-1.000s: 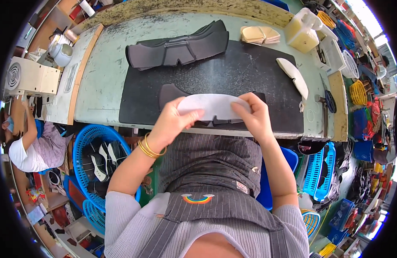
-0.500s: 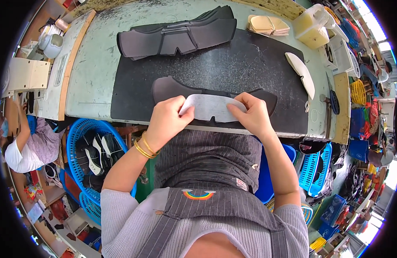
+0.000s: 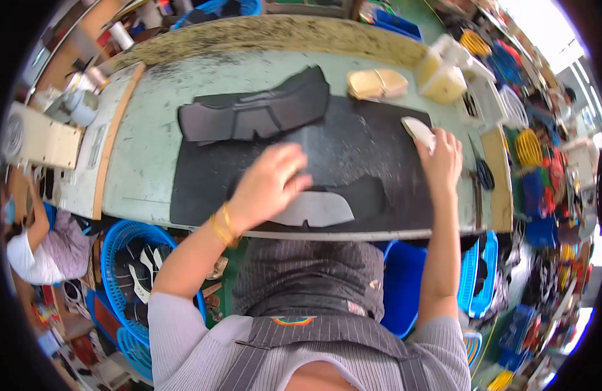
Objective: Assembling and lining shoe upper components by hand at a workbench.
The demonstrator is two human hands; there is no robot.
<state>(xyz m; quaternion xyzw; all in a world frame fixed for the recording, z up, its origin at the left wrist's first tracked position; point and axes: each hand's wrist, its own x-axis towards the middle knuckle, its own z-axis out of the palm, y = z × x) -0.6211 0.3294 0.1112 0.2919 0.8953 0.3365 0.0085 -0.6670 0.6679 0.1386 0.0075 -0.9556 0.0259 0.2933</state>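
A light grey curved piece (image 3: 323,207) with a small notch in its lower edge lies on a dark shaped piece (image 3: 371,192) near the table's front edge. My left hand (image 3: 268,186) hovers over its left end, slightly blurred, thumb and fingers apart and nothing between them. Far to the right, my right hand (image 3: 442,159) has its thumb and fingers closed around the near part of a white curved piece (image 3: 415,128); only the far end of that piece shows. Behind my left hand rests a stack of dark grey shaped pieces (image 3: 255,118) with notched edges.
A black mat (image 3: 353,140) covers the table's middle. At the back sit a tied beige bundle (image 3: 378,83) and a yellowish container (image 3: 441,81). Scissors (image 3: 484,174) lie at the right edge. Blue baskets (image 3: 121,260) stand below, and a person (image 3: 46,251) sits at left.
Both hands have let go of the light grey piece, which now lies on the dark one. My right hand has moved right to the white curved piece; my left has lifted away. The view has shifted.
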